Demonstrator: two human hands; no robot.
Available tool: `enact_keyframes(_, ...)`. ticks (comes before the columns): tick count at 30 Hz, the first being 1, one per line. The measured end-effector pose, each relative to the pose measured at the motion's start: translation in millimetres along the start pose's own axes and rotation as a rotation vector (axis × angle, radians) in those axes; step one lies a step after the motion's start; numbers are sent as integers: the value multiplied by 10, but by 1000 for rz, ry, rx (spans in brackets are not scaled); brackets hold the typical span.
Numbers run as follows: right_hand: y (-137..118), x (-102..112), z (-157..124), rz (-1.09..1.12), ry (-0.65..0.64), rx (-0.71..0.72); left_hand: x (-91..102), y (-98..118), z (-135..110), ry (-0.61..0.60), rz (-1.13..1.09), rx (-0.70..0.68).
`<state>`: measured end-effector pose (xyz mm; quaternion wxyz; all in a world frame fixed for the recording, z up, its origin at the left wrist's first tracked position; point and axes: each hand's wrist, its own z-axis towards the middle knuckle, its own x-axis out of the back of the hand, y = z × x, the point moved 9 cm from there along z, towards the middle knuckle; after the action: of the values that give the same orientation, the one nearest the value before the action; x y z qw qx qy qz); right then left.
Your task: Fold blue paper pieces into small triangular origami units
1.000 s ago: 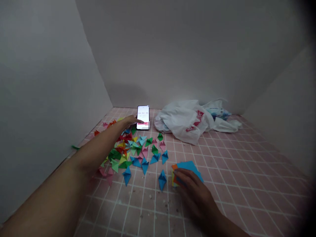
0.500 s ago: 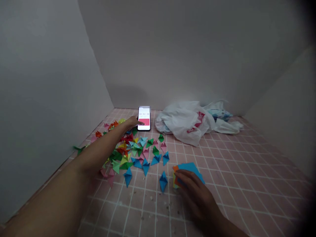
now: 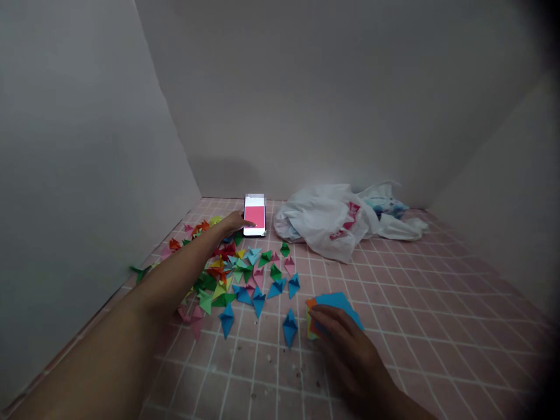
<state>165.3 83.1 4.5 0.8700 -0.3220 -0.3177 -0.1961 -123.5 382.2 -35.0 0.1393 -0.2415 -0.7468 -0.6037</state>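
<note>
My left hand (image 3: pixel 238 221) reaches to a phone (image 3: pixel 255 214) near the back wall. Its thumb lies over the lower part of the lit red-and-white screen, while the other fingers are hidden at the phone's left edge. My right hand (image 3: pixel 339 332), loosely curved with fingers extended, is over a stack of square coloured papers (image 3: pixel 339 301), blue on top with orange and yellow edges showing. I see nothing gripped in it. Just left of the stack sits a folded blue paper piece (image 3: pixel 289 328). Many small folded paper pieces (image 3: pixel 242 271) in several colours spread under and beside my left forearm.
A crumpled white plastic bag (image 3: pixel 324 219) with red print lies against the back wall, and a white-and-blue plastic packet (image 3: pixel 385 201) is behind it on the right. Pale walls enclose the pink tiled surface (image 3: pixel 420 303) at the left, back and right.
On the phone screen the red area has grown taller, and the digits that showed above it are gone. Both hands keep nearly the same places; the view has shifted slightly.
</note>
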Motion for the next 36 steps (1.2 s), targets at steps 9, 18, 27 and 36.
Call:
enact_keyframes(9, -50, 25, 21, -1, -4, 32, 33, 93, -120, 28, -15, -25)
enact_keyframes(18, -65, 32, 31, -12, 6, 51, 85, 139, -191, 66, 45, -26)
enact_keyframes(27, -57, 18, 35, -25, -17, 34, 78, 226, -228, 49, 75, -57)
enact_keyframes(36, -65, 19, 39, -24, -10, 45, 82, 182, -154, 32, 56, -81)
